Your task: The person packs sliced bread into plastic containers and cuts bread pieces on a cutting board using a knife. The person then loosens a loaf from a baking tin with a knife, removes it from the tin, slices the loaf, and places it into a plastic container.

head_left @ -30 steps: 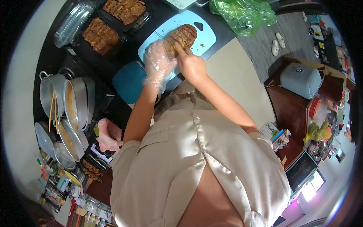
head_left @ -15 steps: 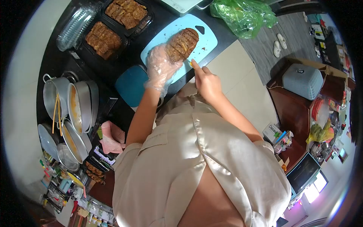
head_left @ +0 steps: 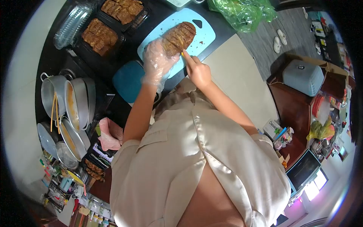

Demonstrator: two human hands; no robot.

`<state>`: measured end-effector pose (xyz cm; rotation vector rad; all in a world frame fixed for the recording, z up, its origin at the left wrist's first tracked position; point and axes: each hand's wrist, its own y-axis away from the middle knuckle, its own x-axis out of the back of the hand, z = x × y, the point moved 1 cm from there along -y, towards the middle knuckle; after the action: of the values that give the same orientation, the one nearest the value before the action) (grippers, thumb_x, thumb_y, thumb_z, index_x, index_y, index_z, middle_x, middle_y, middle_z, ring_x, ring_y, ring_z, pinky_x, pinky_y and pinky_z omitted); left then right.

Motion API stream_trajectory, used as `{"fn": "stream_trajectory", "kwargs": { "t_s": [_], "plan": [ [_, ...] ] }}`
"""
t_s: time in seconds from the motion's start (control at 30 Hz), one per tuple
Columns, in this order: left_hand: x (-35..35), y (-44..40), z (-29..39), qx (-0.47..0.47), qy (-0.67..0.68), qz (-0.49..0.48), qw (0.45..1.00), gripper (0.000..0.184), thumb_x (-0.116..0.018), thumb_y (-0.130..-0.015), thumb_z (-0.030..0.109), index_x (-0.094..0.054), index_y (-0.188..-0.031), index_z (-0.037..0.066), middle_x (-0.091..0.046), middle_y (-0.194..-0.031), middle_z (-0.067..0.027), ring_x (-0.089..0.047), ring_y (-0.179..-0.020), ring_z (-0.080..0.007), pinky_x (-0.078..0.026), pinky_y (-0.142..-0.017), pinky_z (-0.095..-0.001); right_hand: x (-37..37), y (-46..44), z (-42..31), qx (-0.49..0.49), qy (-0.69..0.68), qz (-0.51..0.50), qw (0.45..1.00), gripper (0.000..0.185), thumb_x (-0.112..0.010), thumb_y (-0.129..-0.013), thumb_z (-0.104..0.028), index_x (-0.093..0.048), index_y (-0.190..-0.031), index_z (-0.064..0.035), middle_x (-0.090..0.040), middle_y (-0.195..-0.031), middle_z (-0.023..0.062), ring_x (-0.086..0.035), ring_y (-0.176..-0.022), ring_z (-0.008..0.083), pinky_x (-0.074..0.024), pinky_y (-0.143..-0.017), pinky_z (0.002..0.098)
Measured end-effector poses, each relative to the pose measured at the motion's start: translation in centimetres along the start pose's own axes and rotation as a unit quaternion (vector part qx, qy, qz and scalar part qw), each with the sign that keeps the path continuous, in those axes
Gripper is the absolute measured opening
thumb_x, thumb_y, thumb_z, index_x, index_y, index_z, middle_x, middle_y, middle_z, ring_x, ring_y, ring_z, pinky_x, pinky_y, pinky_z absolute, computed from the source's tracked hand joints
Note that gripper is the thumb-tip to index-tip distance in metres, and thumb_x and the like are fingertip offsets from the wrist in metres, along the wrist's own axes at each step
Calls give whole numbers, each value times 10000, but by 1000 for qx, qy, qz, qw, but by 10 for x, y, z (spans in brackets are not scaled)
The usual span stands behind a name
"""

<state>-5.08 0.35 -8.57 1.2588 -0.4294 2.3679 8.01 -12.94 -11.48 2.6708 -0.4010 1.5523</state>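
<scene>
A brown loaf (head_left: 180, 37), cut across into slices, lies on a light blue cutting board (head_left: 206, 34). My left hand (head_left: 155, 60), in a clear plastic glove, is closed around the near left end of the loaf. My bare right hand (head_left: 199, 72) is closed on a knife, of which only a bit of yellow handle (head_left: 183, 54) shows. Its blade is hidden at the loaf's near side. Dark crumbs are scattered on the board.
Left of the board stand black trays of sliced loaf (head_left: 100, 37) and a clear plastic lid (head_left: 73, 26). Metal pans (head_left: 77, 102) with chopsticks, a dark blue round-cornered item (head_left: 128, 81) and a pink cloth (head_left: 109, 134) are nearer. A green plastic bag (head_left: 244, 13) lies at the back right.
My right hand has moved left and slightly up, with the knife now against the loaf's near side. The left hand keeps its hold, and the whole view has shifted slightly.
</scene>
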Motion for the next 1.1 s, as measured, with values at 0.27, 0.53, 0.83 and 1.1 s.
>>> {"fn": "stream_trajectory", "kwargs": {
  "t_s": [0.27, 0.53, 0.83, 1.1],
  "plan": [
    [9, 8, -1, 10, 40, 30, 999, 808, -854, -610, 353, -493, -1231, -16, -566, -1156, -232, -533, -1092, -417, -424, -960, -502, 32, 41, 17, -5, -9, 3, 1000, 530, -617, -858, -100, -551, -1374, -202, -612, -774, 85, -601, -544, 262, -512, -493, 392],
    [16, 17, -5, -21, 56, 4, 998, 862, -846, -669, 357, -427, -1311, -40, -531, -1211, -242, -505, -1151, -412, -419, -1006, -478, 35, 12, -27, -11, -8, 33, 999, 507, -639, -841, -61, -594, -1328, -193, -566, -711, 69, -575, -530, 247, -513, -510, 371],
    [-5, 20, -19, -51, 35, 46, 997, 732, -817, -649, 300, -480, -1221, -7, -550, -1144, -218, -521, -1094, -407, -427, -966, -494, 11, -37, -40, 9, -4, 15, 1000, 514, -614, -853, -127, -552, -1358, -202, -611, -755, 113, -616, -592, 340, -520, -548, 447],
    [-4, 15, -16, -38, 18, 45, 998, 699, -808, -673, 289, -473, -1210, -7, -547, -1131, -204, -524, -1099, -391, -446, -962, -474, 10, -42, -48, -9, 34, -19, 999, 511, -612, -843, -116, -561, -1350, -150, -640, -783, 138, -635, -582, 330, -525, -527, 443]
  ]
}}
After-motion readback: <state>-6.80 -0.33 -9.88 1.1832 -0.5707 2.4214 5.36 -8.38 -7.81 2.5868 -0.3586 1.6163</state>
